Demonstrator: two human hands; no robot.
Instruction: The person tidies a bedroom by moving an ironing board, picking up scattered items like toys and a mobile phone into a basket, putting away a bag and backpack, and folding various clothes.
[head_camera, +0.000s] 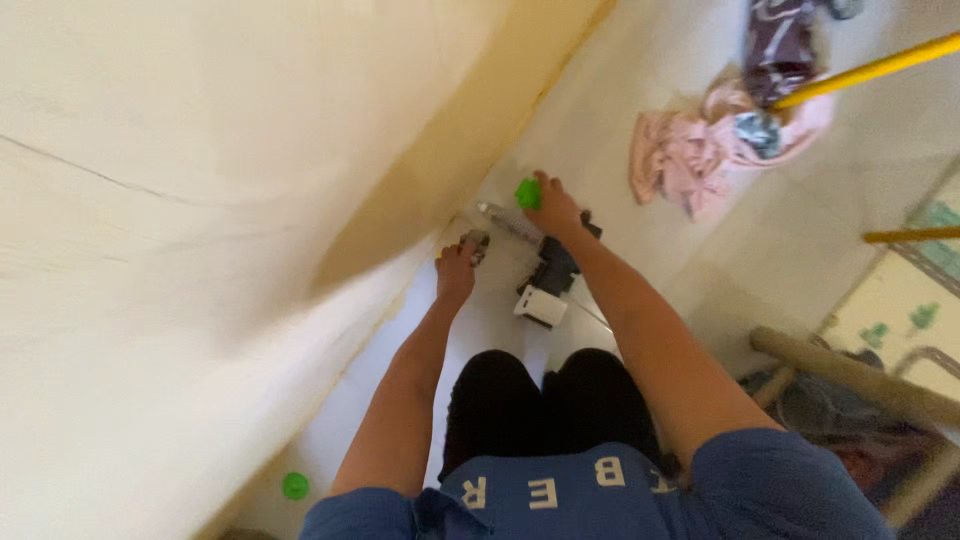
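Looking straight down, I see my left hand (456, 268) low by the foot of a cream wall, its fingers closed around a small grey object (477, 242). My right hand (556, 205) reaches further out and grips a bright green piece (527, 193) at the end of a slim grey tool (506, 220) lying on the pale floor. Just below my right wrist sit a black device (557, 266) and a white block (541, 306), with a thin cord running off them. My dark-trousered knees (545, 395) are below.
The cream wall (200, 200) fills the left. A pink cloth heap (700, 150) with dark fabric lies at the upper right under a yellow pole (870, 68). A green cap (295, 486) lies by the wall near the bottom. Wooden poles (860, 375) stand to the right.
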